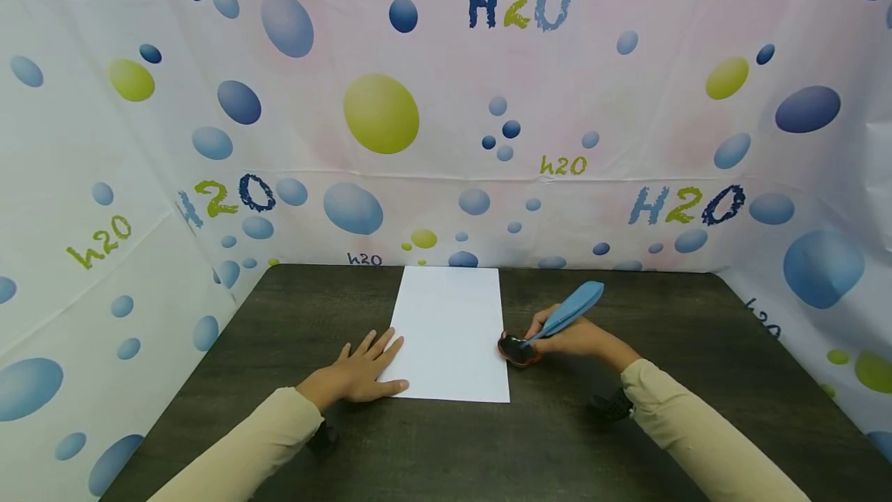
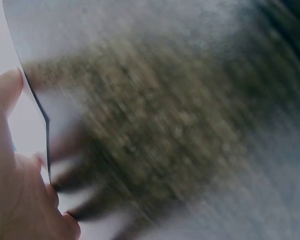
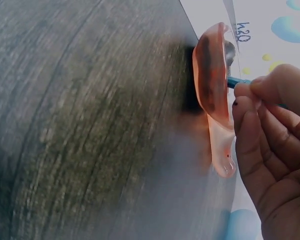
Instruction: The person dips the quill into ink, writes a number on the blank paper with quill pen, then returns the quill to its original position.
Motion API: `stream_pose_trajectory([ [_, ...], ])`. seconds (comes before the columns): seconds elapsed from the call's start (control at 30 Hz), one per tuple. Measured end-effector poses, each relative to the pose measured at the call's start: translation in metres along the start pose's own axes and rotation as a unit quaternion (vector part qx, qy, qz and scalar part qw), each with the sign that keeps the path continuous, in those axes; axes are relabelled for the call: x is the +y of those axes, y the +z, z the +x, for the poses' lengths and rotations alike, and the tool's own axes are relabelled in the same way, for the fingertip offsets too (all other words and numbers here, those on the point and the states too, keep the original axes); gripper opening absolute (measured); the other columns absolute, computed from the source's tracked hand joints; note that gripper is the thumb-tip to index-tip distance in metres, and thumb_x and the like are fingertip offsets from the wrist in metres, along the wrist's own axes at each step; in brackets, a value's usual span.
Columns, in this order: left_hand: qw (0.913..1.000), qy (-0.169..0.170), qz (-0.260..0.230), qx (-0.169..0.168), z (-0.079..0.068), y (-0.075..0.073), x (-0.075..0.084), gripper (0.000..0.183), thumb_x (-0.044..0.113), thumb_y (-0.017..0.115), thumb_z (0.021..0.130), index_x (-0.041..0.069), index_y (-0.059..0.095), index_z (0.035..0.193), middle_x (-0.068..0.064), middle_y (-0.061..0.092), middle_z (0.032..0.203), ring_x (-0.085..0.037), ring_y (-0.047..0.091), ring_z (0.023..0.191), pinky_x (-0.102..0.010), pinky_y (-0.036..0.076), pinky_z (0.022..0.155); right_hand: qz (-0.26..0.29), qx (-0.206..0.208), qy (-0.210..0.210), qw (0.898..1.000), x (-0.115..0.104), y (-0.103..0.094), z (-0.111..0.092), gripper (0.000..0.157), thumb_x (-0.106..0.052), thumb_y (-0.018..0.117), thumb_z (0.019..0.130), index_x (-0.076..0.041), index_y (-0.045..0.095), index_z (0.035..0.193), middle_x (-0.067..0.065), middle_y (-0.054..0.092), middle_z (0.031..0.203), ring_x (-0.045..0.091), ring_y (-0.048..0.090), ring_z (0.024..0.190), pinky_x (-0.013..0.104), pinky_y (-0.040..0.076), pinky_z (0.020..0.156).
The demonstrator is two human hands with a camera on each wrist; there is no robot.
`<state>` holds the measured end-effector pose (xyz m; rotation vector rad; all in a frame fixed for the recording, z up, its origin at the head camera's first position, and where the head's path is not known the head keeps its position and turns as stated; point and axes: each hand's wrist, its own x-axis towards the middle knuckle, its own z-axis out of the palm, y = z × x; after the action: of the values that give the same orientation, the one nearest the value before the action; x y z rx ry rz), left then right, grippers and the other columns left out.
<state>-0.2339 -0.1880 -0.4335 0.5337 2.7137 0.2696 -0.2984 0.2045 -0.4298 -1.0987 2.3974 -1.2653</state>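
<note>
A blank white sheet of paper (image 1: 453, 324) lies on the dark table. My left hand (image 1: 358, 376) rests on its lower left edge with fingers spread. Just off the sheet's right edge sits a small translucent orange dish (image 3: 205, 75) with a short handle (image 3: 222, 157), holding dark liquid. My right hand (image 1: 574, 337) pinches a blue feather quill (image 1: 574, 305) between thumb and fingers. The quill's lower end is over or in the dish; the right wrist view shows its blue shaft (image 3: 235, 82) at the rim, with the tip hidden.
The dark wood-grain table (image 1: 446, 452) reaches back to a white backdrop (image 1: 446, 60) printed with bubbles and H2O lettering. Black devices sit at the left wrist (image 1: 323, 437) and the right wrist (image 1: 612, 406), below light sleeves.
</note>
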Motion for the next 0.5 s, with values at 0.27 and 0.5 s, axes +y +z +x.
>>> stream_pose_trajectory([
  [0.27,1.0000,0.000,-0.002,-0.002,-0.0021,-0.0025,0.0022,0.082,0.061,0.045,0.093,0.016,0.017,0.155,-0.009,0.007,0.161,-0.038,0.007,0.146,-0.069,0.009,0.108,0.048,-0.032,-0.027,0.998,0.0006,-0.0004,0.0007,0.003,0.005,0.065,0.082,0.007,0.066,0.083,0.017,0.065,0.073,0.001,0.046,0.057,0.022,0.043,0.052],
  [0.5,1.0000,-0.003,-0.003,-0.003,-0.0031,-0.0035,0.0029,0.082,0.060,0.046,0.094,0.015,0.017,0.155,-0.009,0.007,0.161,-0.039,0.006,0.146,-0.069,0.009,0.108,0.036,-0.024,-0.022,0.999,0.0020,0.0012,0.0042,0.004,0.002,0.067,0.083,0.006,0.067,0.083,0.019,0.067,0.079,0.004,0.050,0.061,0.023,0.046,0.055],
])
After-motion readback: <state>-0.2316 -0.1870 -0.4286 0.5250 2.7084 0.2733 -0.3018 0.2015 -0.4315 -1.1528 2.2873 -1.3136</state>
